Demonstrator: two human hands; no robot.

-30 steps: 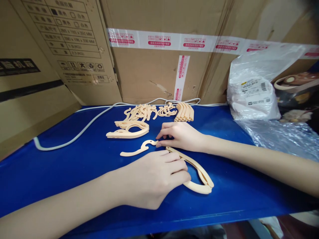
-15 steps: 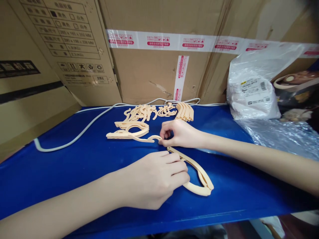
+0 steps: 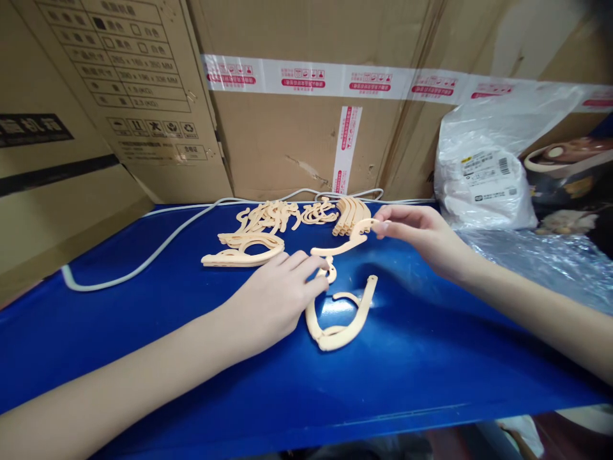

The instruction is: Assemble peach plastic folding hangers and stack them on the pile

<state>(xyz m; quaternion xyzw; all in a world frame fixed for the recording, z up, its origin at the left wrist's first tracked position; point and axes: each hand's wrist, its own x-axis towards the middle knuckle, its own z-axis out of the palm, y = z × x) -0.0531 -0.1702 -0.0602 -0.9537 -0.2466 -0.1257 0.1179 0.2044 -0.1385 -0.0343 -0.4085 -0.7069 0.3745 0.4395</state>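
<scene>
My right hand is closed in a pinch on one end of a cream plastic hanger hook piece, held above the blue table toward the back. My left hand has its fingers curled on the upper left end of a cream folding hanger, which lies spread in a U shape; its fingertips partly hide that end. A small rounded end shows beside those fingertips. Behind my left hand lie assembled folded hangers, stacked together.
Along the back sit a pile of loose curved pieces, several small hooks and a row of curved arms. A white cable crosses the left side. Cardboard boxes wall the back; a plastic bag stands right.
My right hand has moved back and right, lifting the hook piece away from the folded hangers. The hanger under my left hand has turned and spread wider; my left hand moved slightly back and left.
</scene>
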